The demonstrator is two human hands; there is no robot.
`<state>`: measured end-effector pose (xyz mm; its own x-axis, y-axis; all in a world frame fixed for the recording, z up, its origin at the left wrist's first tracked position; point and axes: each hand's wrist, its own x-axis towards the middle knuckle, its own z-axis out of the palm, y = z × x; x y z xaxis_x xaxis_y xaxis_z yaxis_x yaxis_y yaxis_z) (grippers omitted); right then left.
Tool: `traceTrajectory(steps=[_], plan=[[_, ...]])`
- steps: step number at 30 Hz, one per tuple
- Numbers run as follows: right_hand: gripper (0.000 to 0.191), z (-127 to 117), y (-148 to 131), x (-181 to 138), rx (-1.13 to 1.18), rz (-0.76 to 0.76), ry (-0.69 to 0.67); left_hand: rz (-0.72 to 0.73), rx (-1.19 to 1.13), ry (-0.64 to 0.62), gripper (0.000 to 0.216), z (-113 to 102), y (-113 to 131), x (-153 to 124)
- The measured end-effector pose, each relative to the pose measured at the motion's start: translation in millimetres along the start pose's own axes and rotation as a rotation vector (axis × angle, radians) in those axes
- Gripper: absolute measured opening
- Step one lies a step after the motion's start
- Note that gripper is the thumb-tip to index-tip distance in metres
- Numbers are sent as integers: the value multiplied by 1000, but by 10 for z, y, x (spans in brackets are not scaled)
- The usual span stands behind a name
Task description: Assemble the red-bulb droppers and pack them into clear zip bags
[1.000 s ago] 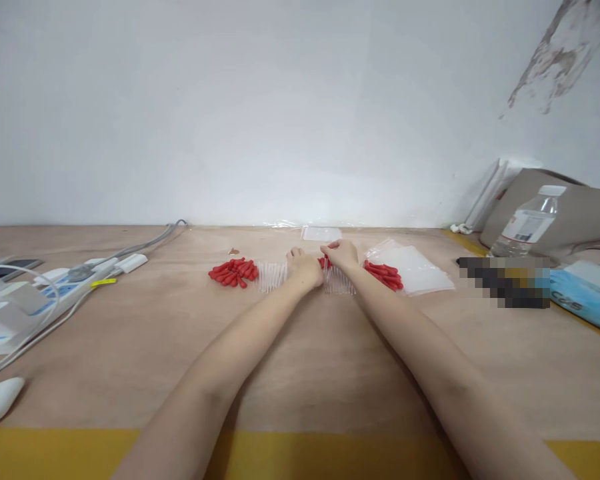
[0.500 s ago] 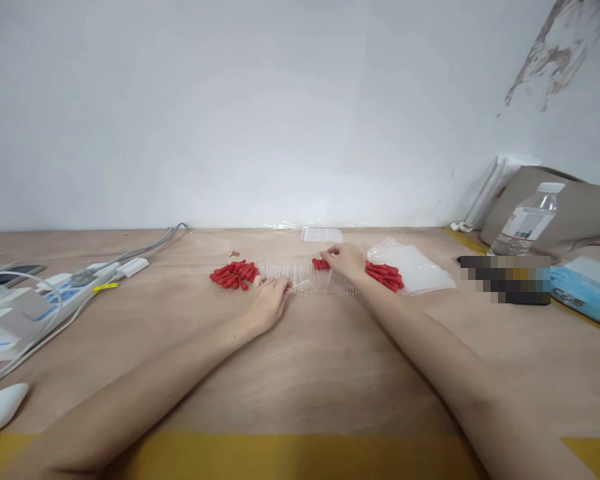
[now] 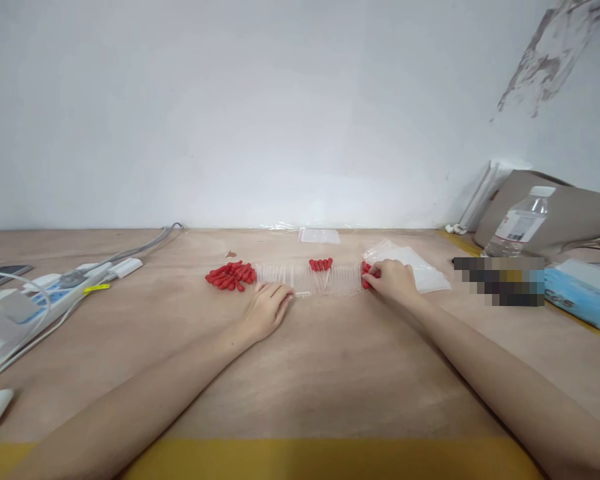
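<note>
My left hand [image 3: 269, 308] rests low over the near edge of a row of thin clear tubes [image 3: 347, 280], fingers closed. A clear dropper tube [image 3: 303, 293] sticks out to the right from its fingertips. At the row's right end, my right hand [image 3: 393, 280] pinches at a red rubber bulb [image 3: 365, 275] in the right pile, which the hand mostly covers. Several red bulbs [image 3: 321, 265] stand side by side on tubes in the middle of the row. A larger pile of red bulbs [image 3: 230, 275] lies left of the tubes.
White plastic bags [image 3: 423, 267] lie behind my right hand, and a small clear bag [image 3: 319, 236] near the wall. Farther right are a water bottle [image 3: 523, 223], a grey bag [image 3: 570, 200] and a blue tissue pack [image 3: 585, 293]. A power strip [image 3: 60, 293] with cables sits at left.
My right hand has moved from the middle bulbs to the right pile, uncovering the middle ones. My left hand stays in place, and its tube now points more level.
</note>
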<state>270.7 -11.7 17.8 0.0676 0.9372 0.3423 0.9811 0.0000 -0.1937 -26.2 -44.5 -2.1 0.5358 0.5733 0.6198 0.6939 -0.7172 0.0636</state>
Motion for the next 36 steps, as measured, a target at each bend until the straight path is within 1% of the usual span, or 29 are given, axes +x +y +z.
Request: traceTrajectory(steps=[3, 5, 7, 9, 11, 14, 16, 21, 25, 28, 30, 31, 32, 34, 36], plan=[[24, 16, -45, -27, -23, 14, 79, -2, -8, 0, 14, 3, 0, -9], [27, 11, -82, -60, -52, -10, 136, -12, -14, -7, 14, 11, -4, -11], [28, 4, -123, -100, -106, -50, 164, -16, -15, -12, 14, 19, -10, -11], [28, 3, -151, -132, -164, -67, 149, -16, -10, -16, 14, 23, -16, -11], [31, 8, -152, -146, -197, -53, 94, -17, -7, -21, 14, 23, -21, -12], [31, 26, -118, -132, -192, -5, 2, -23, -4, -30, 14, 21, -26, -13], [30, 41, -96, -117, -184, 11, -20, -25, -2, -37, 14, 20, -26, -14], [30, 72, -94, -118, -250, -13, 25, -29, -2, -48, 14, 14, -23, -12], [26, 57, -100, -130, -260, -8, 77, -32, 2, -51, 14, 11, -26, -11], [22, 27, -124, -131, -124, -30, 184, -37, 6, -37, 16, 14, -30, -10], [22, 21, -179, -148, 89, -96, 248, -29, 3, -18, 16, 20, -27, -10], [23, 27, -223, -167, 224, -149, 257, -20, 1, -8, 17, 24, -23, -9], [24, 40, -277, -196, 356, -217, 246, -8, -4, 3, 18, 29, -18, -9], [25, 82, -403, -282, 559, -360, 178, 17, -22, 17, 20, 40, -3, -11], [23, 131, -527, -385, 660, -467, 95, 37, -49, 17, 20, 52, 14, -15]])
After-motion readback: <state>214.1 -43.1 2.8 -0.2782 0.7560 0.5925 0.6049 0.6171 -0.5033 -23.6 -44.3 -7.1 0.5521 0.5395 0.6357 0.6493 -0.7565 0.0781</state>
